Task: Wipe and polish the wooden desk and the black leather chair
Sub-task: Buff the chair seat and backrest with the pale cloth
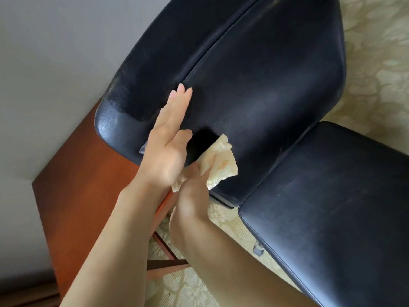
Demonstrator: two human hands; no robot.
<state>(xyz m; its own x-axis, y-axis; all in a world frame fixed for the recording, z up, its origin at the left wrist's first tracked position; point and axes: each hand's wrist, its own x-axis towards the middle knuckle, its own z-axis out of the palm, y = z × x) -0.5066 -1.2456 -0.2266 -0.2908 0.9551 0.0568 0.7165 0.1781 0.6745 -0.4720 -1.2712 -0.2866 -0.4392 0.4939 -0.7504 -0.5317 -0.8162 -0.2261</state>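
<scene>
Wiping the chair [276, 85] backrest: my right grip [194, 189] clenches the cloth [223, 167] low at its 6 o'clock, and my left grip [170, 140], flat and released, braces at 9. Wooden surface [73, 173] lies behind at 8 o'clock. Firm, overlapping strokes toward 12 should do best.

— What is seen at the left?
— A plain pale grey wall [44, 63], bordered low down by a dark brown strip [22, 294].
— And the floor?
— It is covered by a cream carpet [376, 63], patterned with flowers and softly lit.
</scene>
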